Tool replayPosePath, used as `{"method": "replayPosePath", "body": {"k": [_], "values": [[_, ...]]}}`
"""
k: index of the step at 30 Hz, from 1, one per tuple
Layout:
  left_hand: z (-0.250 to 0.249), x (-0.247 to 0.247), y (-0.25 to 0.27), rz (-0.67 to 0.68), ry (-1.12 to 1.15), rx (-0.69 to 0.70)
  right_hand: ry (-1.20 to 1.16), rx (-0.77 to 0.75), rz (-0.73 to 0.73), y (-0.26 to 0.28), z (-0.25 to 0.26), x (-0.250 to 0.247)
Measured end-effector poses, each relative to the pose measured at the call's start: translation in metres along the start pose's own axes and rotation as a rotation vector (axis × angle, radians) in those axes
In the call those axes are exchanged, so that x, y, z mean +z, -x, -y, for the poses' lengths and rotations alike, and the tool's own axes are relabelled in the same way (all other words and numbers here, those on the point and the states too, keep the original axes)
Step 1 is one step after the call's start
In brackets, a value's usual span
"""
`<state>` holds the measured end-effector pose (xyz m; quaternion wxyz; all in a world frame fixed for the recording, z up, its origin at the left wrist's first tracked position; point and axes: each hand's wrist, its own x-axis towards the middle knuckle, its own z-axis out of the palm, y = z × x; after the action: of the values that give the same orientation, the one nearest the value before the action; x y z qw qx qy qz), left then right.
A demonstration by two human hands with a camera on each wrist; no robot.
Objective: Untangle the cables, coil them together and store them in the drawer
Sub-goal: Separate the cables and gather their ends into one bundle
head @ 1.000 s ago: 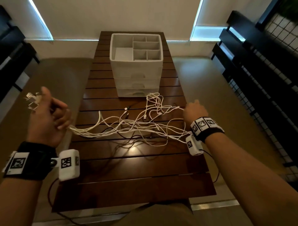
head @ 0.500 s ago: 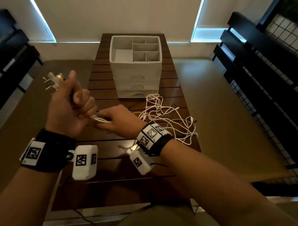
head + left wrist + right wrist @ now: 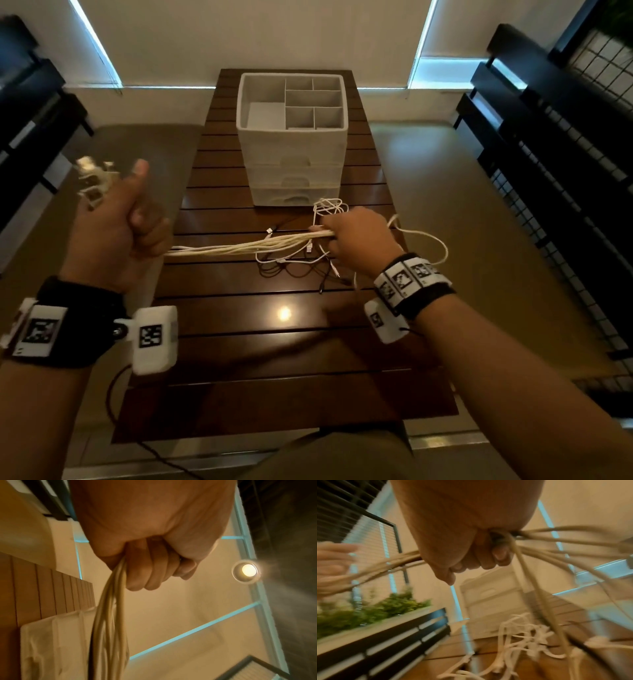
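Observation:
A bundle of white cables (image 3: 250, 245) stretches taut between my two hands above the wooden table (image 3: 274, 342). My left hand (image 3: 120, 222) is fisted round one end, off the table's left edge, with the plug ends (image 3: 92, 185) sticking out past the thumb. The left wrist view shows its fingers (image 3: 150, 572) curled on the strands (image 3: 109, 615). My right hand (image 3: 356, 236) grips the bundle further along, near the drawer unit; its fingers (image 3: 481, 561) are wrapped round the strands (image 3: 556, 555). Loose loops and connectors (image 3: 301, 260) trail onto the table beneath.
A white drawer unit (image 3: 293, 144) with an open divided top tray and shut drawers stands at the table's far end. Dark slatted furniture (image 3: 548, 171) lines the right side, another dark piece (image 3: 30, 102) the left. A lamp reflection (image 3: 284, 312) shines on the near boards.
My right hand has slid rightward along the cables from beside the left fist to near the drawer unit, drawing the strands into one straight bundle. The left hand dropped a little and moved left.

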<state>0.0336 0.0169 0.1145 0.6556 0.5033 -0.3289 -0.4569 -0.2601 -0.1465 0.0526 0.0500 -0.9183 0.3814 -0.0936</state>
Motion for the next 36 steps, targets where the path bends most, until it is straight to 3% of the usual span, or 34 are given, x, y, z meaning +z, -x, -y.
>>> {"method": "replayPosePath", "body": {"k": [2, 6, 13, 17, 21, 24, 28, 31, 36], "values": [[0.0, -0.013, 0.0, -0.052, -0.016, -0.047, 0.036, 0.095, 0.025, 0.005, -0.023, 0.004], [0.02, -0.016, -0.005, -0.074, -0.053, -0.042, 0.015, 0.137, 0.067, 0.006, -0.026, 0.013], [0.038, -0.029, -0.019, -0.121, -0.142, -0.022, 0.058, 0.1, 0.141, 0.015, -0.044, 0.012], [0.046, -0.045, -0.025, -0.177, -0.261, 0.002, 0.103, 0.181, 0.206, 0.027, -0.066, 0.02], [0.049, -0.071, -0.023, -0.245, -0.243, -0.077, 0.152, 0.309, 0.288, 0.036, -0.089, 0.017], [0.054, -0.072, -0.02, -0.296, -0.211, -0.087, 0.205, 0.36, 0.382, 0.041, -0.096, 0.023], [0.059, -0.048, -0.022, -0.266, -0.157, -0.041, 0.223, 0.355, 0.586, 0.042, -0.087, 0.048], [0.052, -0.047, -0.024, -0.226, -0.097, -0.048, 0.143, 0.335, 0.823, 0.038, -0.082, 0.056], [0.034, -0.058, -0.021, -0.173, -0.035, -0.107, -0.027, 0.32, 0.96, 0.023, -0.089, 0.04]]}}
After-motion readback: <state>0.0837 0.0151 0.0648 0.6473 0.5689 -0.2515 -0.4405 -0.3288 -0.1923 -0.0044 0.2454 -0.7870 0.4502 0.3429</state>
